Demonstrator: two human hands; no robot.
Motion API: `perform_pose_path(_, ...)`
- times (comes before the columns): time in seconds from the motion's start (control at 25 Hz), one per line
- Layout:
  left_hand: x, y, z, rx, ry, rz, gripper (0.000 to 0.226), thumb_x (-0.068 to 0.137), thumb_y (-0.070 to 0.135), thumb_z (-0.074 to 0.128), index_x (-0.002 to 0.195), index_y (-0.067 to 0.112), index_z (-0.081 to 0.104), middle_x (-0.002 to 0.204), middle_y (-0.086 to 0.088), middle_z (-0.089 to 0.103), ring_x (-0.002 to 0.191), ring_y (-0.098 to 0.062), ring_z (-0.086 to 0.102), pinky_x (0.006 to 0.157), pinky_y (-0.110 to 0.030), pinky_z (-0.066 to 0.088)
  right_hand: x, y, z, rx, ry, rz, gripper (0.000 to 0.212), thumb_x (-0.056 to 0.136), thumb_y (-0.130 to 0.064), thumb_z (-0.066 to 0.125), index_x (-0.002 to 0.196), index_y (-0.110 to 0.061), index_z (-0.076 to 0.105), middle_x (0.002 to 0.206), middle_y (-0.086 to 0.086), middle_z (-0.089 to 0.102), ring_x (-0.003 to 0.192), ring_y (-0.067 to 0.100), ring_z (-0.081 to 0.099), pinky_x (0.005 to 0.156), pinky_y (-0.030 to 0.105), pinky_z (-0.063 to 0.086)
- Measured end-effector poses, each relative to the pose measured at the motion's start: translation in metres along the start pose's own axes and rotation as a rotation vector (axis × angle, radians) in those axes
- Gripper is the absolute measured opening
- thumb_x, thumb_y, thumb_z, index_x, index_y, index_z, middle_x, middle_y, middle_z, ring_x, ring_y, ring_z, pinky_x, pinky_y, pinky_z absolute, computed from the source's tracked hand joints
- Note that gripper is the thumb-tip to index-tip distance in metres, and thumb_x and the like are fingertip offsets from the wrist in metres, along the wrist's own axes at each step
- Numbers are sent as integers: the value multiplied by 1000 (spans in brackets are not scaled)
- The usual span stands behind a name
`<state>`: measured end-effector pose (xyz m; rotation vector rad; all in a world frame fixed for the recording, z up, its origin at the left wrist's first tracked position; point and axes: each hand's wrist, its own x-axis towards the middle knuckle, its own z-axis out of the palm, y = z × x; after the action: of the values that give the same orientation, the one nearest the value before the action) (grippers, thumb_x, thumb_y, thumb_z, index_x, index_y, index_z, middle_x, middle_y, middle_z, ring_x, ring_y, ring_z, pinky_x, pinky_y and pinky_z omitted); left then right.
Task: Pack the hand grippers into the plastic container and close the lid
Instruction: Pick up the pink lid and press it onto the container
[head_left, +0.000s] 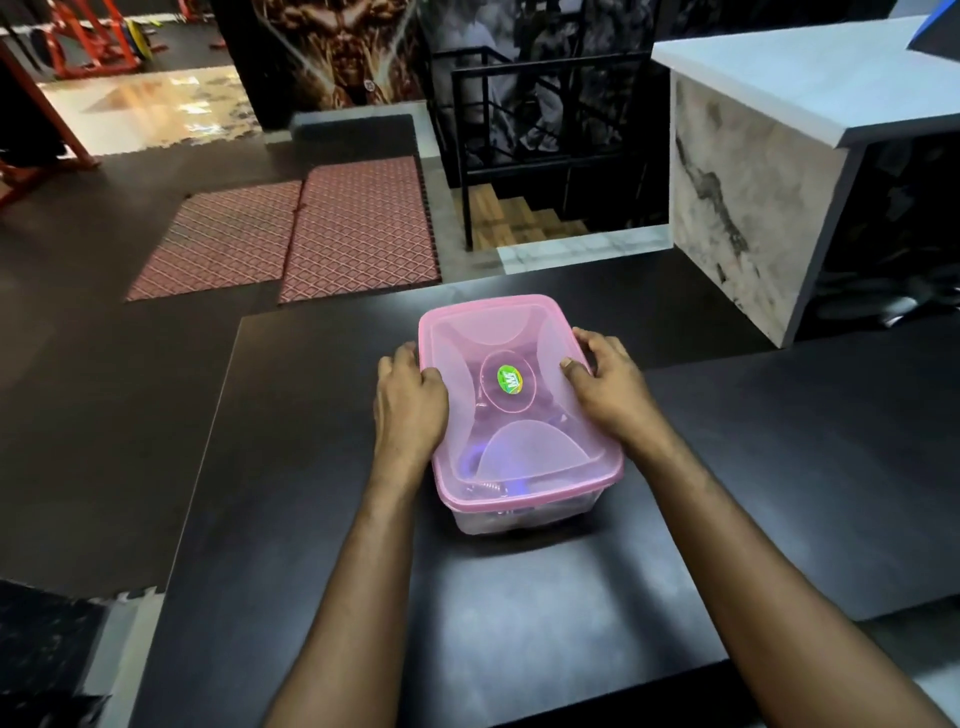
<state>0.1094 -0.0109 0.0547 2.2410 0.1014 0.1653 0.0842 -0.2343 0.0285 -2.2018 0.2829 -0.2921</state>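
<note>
Both hands (410, 400) (608, 384) clasp lidded container (519, 512); mats (311, 234), counter (779, 156) beyond.

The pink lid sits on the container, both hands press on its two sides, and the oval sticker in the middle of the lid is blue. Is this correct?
Not quite. The head view shows the sticker is green and yellow, not blue. The rest holds: the pink lid sits on the container, with the left hand and right hand on its two sides.

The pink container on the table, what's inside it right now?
Through the pink lid and the container, blurry dark shapes, a purple part and a metal spring show, likely hand grippers. The frosted plastic hides how many there are or how they lie.
</note>
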Motion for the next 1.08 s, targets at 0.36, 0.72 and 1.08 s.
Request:
perform_pose_path(0.36,78,25,24,225,-156,131,32,98,19,37,119,3,55,124,-27,53,118,-45,49,103,-46,39,88,-27,11,-93,-180,0,39,100,-31,48,128,-5,55,132,18,48,122,35,52,106,37,39)
perform_pose_path(0.72,89,26,33,290,-116,110,31,99,19,33,113,1,54,121,-27,53,111,-46,50,98,-46,38,112,-23,25,-18,-168,-12,27,103,-28,39,101,-3,50,114,19,54,104,35,54,81,34,36)
perform_pose_path(1.08,96,25,33,258,-106,122,27,97,12,33,108,-2,54,118,-26,57,110,-42,50,96,-46,38,124,-30,28,-229,-288,-35,21,99,-26,34,108,-11,46,117,17,59,105,38,57,88,43,46)
